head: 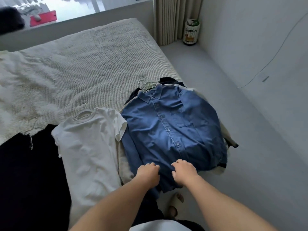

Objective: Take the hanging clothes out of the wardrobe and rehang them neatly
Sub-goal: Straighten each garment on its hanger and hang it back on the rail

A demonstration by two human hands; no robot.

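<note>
Blue shirt [173, 129] lies buttoned on a clothes pile at the bed [83, 64] edge. Left of shirt: white tee [86, 147] on hanger. At the shirt hem, left hand [148, 175] and right hand [184, 172] grip the fabric with curled fingers.

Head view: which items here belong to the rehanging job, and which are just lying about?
Job: blue shirt atop a stack of hangered clothes, gripped at its hem by left hand and right hand; white T-shirt; hangers.
Lying about: can, red box, cable.
</note>
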